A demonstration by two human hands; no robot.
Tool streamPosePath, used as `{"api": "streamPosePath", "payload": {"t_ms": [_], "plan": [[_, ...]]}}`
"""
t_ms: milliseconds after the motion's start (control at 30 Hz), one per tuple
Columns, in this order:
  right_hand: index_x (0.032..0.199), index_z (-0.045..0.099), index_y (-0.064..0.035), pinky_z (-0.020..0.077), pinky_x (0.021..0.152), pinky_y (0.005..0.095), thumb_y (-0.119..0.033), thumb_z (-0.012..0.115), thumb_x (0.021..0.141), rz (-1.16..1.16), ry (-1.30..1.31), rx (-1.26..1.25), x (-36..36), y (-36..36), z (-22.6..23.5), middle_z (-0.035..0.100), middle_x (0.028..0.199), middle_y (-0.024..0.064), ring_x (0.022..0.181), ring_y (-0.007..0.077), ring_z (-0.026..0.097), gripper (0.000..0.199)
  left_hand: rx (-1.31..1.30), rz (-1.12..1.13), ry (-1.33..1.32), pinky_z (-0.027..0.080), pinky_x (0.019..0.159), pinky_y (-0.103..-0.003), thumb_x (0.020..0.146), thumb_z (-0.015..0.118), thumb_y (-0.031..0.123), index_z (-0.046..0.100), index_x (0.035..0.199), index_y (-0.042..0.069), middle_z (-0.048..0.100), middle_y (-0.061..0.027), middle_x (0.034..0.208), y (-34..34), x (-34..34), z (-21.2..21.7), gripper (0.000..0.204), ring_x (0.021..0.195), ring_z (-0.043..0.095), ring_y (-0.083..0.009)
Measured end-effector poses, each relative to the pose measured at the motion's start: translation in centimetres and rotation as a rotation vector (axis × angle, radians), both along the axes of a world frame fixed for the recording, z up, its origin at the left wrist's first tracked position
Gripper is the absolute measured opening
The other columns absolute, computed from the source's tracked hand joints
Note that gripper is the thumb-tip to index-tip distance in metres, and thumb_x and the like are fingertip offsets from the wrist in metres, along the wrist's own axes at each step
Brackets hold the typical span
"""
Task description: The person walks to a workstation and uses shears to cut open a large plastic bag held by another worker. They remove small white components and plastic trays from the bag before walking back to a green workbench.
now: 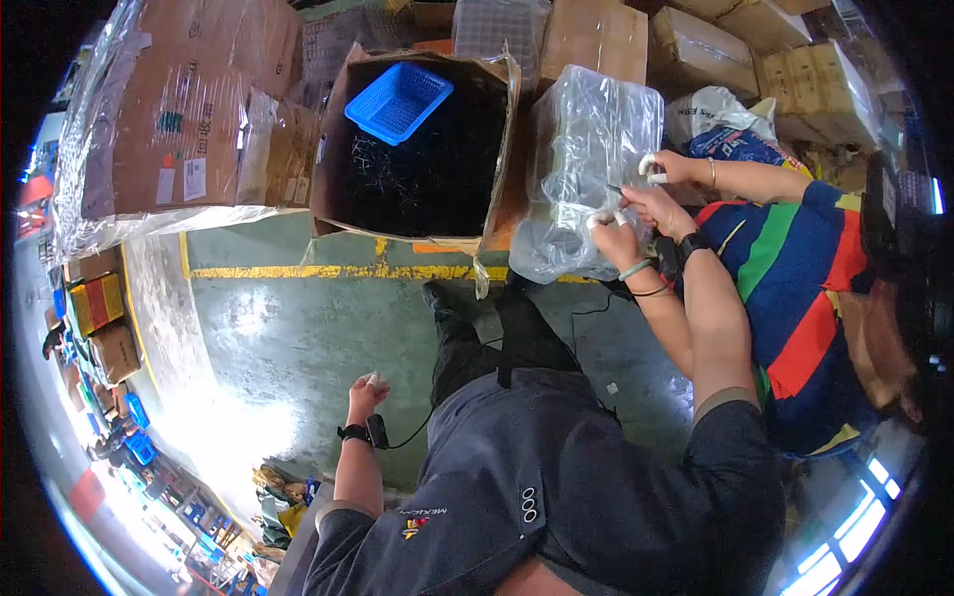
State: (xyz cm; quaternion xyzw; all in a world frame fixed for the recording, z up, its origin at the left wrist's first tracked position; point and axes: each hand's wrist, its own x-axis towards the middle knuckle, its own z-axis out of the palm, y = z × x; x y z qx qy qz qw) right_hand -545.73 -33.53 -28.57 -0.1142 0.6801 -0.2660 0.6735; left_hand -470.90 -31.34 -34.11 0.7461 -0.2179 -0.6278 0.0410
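Over the clear plastic-wrapped bundle (596, 124), my right hand (658, 211) grips a thin dark tool (615, 189), its exact kind too small to tell. The tool's tip points left against the film. Two hands of a co-worker flank mine: one hand (672, 169) beyond it, the other hand (618, 244) on the near side at the plastic, both with white finger covers. My left hand (368, 397) hangs low over the floor at my left, fingers curled, a white cover on one fingertip. Whatever it may hold is hidden.
An open carton (328, 189) with a dark interior stands ahead, a blue plastic basket (383, 127) inside it. Large film-wrapped cartons (169, 129) rise at the left. More cartons (701, 50) are stacked at the back right. The co-worker in a striped shirt (785, 288) is close at my right.
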Motion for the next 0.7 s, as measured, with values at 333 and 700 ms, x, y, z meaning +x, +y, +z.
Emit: {"api": "streamPosePath", "payload": {"t_ms": [333, 700], "plan": [[0.086, 0.061, -0.0036, 0.0163, 0.039, 0.0202, -0.042, 0.053, 0.096, 0.001, -0.178, -0.117, 0.5, -1.5, 0.9, 0.03, 0.052, -0.0113, 0.041, 0.0006, 0.023, 0.04, 0.005, 0.01, 0.016, 0.054, 0.065, -0.029, 0.093, 0.059, 0.027, 0.056, 0.115, 0.004, 0.068, -0.0109, 0.096, 0.7, 0.2, 0.1, 0.032, 0.078, 0.067, -0.0184], [0.083, 0.066, -0.0014, 0.0172, 0.041, 0.0193, -0.039, 0.055, 0.095, 0.175, -0.113, -0.335, 13.6, -4.7, 9.8, 0.032, 0.053, -0.01, 0.045, 0.0011, 0.027, 0.041, -0.128, -0.314, 0.18, 0.051, 0.06, -0.028, 0.093, 0.059, 0.025, 0.057, 0.114, 0.002, 0.067, -0.0104, 0.094, -3.2, 4.2, -5.5, 0.03, 0.075, 0.067, -0.0196]]}}
